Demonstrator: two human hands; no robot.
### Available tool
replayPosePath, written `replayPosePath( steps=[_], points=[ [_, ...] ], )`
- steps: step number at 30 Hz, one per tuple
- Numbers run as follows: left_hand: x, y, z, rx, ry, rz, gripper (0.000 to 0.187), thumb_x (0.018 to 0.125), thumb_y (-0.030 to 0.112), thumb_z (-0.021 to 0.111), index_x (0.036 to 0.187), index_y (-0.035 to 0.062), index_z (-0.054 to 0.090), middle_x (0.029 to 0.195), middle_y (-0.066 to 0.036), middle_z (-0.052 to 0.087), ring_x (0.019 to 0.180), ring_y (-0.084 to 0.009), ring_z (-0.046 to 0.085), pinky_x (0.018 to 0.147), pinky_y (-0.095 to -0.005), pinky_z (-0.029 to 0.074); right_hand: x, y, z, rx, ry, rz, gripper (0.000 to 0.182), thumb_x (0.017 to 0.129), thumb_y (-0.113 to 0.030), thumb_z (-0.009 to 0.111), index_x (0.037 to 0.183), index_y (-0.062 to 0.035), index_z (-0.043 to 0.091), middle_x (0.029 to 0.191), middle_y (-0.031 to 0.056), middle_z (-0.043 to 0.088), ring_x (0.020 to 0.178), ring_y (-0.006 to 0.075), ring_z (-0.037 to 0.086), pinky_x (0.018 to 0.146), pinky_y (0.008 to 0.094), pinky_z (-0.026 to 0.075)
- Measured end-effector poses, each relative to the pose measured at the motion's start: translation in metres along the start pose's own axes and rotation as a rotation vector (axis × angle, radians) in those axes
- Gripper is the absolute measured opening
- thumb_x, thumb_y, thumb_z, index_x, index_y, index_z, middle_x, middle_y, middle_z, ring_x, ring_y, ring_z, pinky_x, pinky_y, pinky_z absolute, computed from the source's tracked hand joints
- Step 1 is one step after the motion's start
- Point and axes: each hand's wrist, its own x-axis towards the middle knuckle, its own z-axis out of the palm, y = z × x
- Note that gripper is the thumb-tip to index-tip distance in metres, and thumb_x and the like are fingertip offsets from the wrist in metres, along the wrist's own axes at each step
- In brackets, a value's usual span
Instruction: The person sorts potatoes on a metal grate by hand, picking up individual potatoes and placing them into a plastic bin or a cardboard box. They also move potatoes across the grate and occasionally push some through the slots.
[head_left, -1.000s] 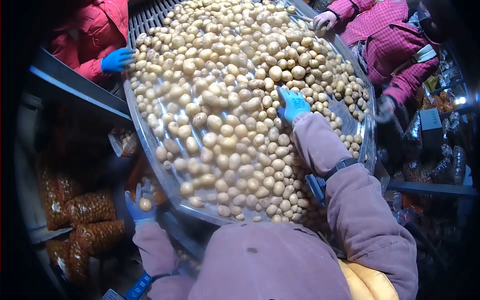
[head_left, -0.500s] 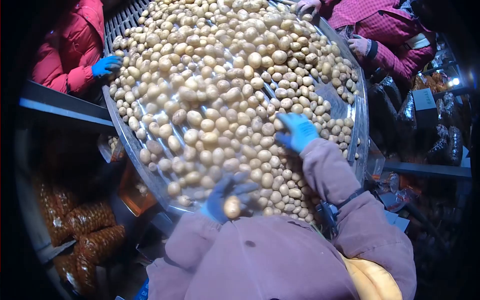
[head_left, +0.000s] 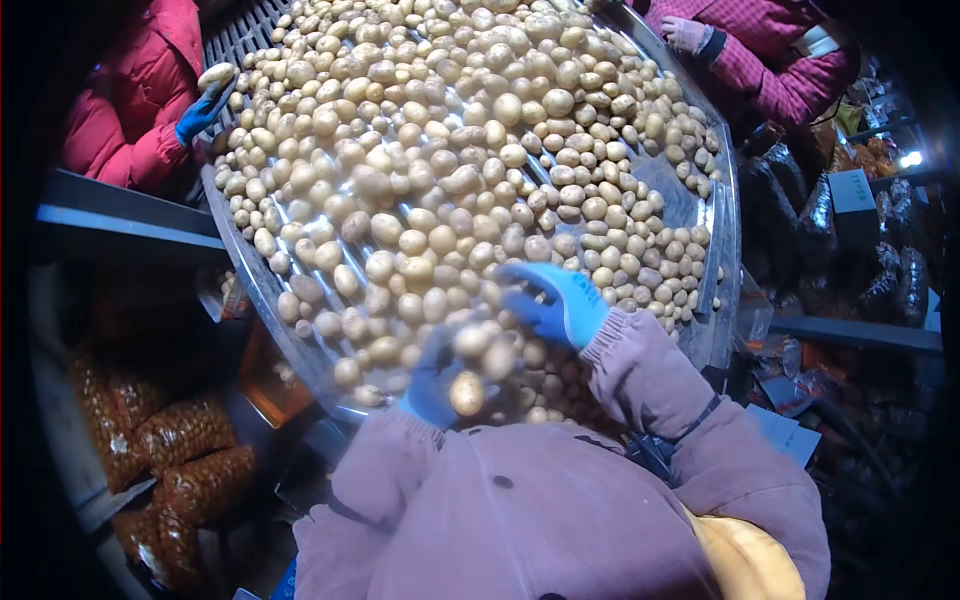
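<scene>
Many pale potatoes [head_left: 415, 240] lie spread over a metal sorting table [head_left: 285, 345]. My left hand [head_left: 433, 385], in a blue glove, is at the near edge, closed round a potato [head_left: 467, 393] at its palm side; more potatoes, blurred, are just above it. My right hand [head_left: 560, 305], also gloved in blue, is over the near middle of the pile, to the right of my left hand. Its fingers are bent and apart, pointing left, and I see nothing held in them.
At the upper left a person in a red jacket [head_left: 130, 95] holds a potato in a blue glove. Another person in a checked jacket [head_left: 770, 70] stands at the upper right. Filled net bags [head_left: 185, 450] lie at the lower left, and an orange bin [head_left: 272, 385] is beside the table.
My right hand has moved left and nearer to my left hand. More blurred potatoes now show by my left hand. The person in red has raised a potato.
</scene>
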Motion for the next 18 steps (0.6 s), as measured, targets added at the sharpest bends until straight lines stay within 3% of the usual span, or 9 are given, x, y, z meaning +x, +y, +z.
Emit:
replayPosePath(
  steps=[1, 3, 4, 7, 11, 12, 15, 17, 18],
  points=[
    [-0.002, 0.001, -0.003, -0.016, -0.019, 0.015, 0.061, 0.104, 0.051, 0.037, 0.147, 0.009, 0.04, 0.153, -0.023, 0.035, 0.137, -0.0401, 0.042, 0.11, -0.0555, 0.038, 0.009, 0.008, -0.002, -0.221, 0.093, -0.04, 0.042, 0.094, -0.034, 0.064, 0.128, -0.0107, 0.061, 0.114, 0.0115, 0.068, 0.099, 0.0267, 0.067, 0.085, 0.0388, 0.053],
    [-0.012, 0.002, 0.007, -0.007, 0.208, 0.091, 0.06, 0.103, 0.05, 0.038, 0.144, 0.0054, 0.042, 0.148, -0.025, 0.041, 0.132, -0.0388, 0.046, 0.107, -0.0553, 0.041, 0.03, 0.035, -0.011, -0.656, 0.284, -0.129, 0.041, 0.095, -0.033, 0.062, 0.13, -0.0119, 0.058, 0.114, 0.012, 0.066, 0.103, 0.0296, 0.065, 0.087, 0.0411, 0.052],
    [-0.016, 0.006, -0.003, -0.064, 0.197, 0.066, 0.06, 0.104, 0.049, 0.037, 0.143, 0.0045, 0.042, 0.146, -0.025, 0.043, 0.13, -0.0389, 0.047, 0.106, -0.055, 0.042, 0.039, 0.051, -0.01, -0.63, 0.275, -0.1, 0.044, 0.093, -0.034, 0.061, 0.13, -0.0116, 0.056, 0.115, 0.0134, 0.063, 0.107, 0.0334, 0.061, 0.089, 0.0453, 0.05],
    [-0.02, 0.009, -0.001, -0.119, 0.161, 0.063, 0.061, 0.104, 0.05, 0.036, 0.142, 0.002, 0.042, 0.143, -0.024, 0.047, 0.127, -0.0388, 0.05, 0.105, -0.0533, 0.044, 0.065, 0.044, -0.008, -0.792, 0.206, 0.016, 0.049, 0.09, -0.036, 0.063, 0.132, -0.0129, 0.055, 0.117, 0.0131, 0.062, 0.107, 0.0323, 0.062, 0.089, 0.0459, 0.05],
    [-0.02, 0.014, 0.016, -0.126, 0.216, 0.096, 0.048, 0.104, 0.039, 0.04, 0.13, 0.001, 0.054, 0.137, -0.025, 0.053, 0.123, -0.0365, 0.053, 0.105, -0.0529, 0.044, 0.075, 0.051, -0.02, -0.471, 0.184, 0.083, 0.047, 0.085, -0.036, 0.07, 0.127, -0.0156, 0.063, 0.106, 0.0148, 0.07, 0.095, 0.0287, 0.069, 0.082, 0.0398, 0.055],
    [-0.02, 0.014, 0.021, -0.08, 0.204, 0.112, 0.049, 0.104, 0.038, 0.04, 0.133, 0.0017, 0.052, 0.138, -0.024, 0.053, 0.124, -0.0362, 0.054, 0.105, -0.0534, 0.044, 0.069, 0.043, -0.018, -0.38, 0.238, 0.004, 0.041, 0.086, -0.03, 0.071, 0.123, -0.0137, 0.066, 0.093, 0.0127, 0.071, 0.087, 0.0233, 0.069, 0.076, 0.0352, 0.056],
    [-0.022, 0.016, 0.038, 0.06, 0.183, 0.135, 0.052, 0.103, 0.036, 0.039, 0.144, 0.0038, 0.045, 0.142, -0.024, 0.05, 0.124, -0.0354, 0.055, 0.107, -0.0551, 0.042, 0.036, -0.014, -0.005, 0.055, -0.079, 0.153, 0.038, 0.09, -0.027, 0.07, 0.125, -0.0135, 0.065, 0.097, 0.0105, 0.071, 0.088, 0.0201, 0.068, 0.076, 0.033, 0.056],
    [-0.019, 0.023, 0.035, 0.141, 0.18, 0.139, 0.056, 0.102, 0.035, 0.043, 0.148, 0.0024, 0.038, 0.145, -0.023, 0.046, 0.127, -0.0358, 0.051, 0.103, -0.0514, 0.047, 0.029, -0.032, 0.005, -0.089, -0.283, -0.139, 0.047, 0.09, -0.036, 0.071, 0.13, -0.0109, 0.062, 0.104, 0.0139, 0.071, 0.095, 0.0234, 0.069, 0.081, 0.0374, 0.055],
    [-0.018, 0.027, 0.034, 0.182, 0.177, 0.147, 0.059, 0.102, 0.034, 0.045, 0.15, 0.0017, 0.035, 0.147, -0.023, 0.044, 0.129, -0.036, 0.05, 0.102, -0.0495, 0.05, 0.037, -0.031, 0.011, -0.033, -0.285, -0.19, 0.043, 0.091, -0.037, 0.069, 0.124, -0.0102, 0.064, 0.102, 0.0146, 0.071, 0.093, 0.0294, 0.069, 0.081, 0.0417, 0.055]
  ],
)
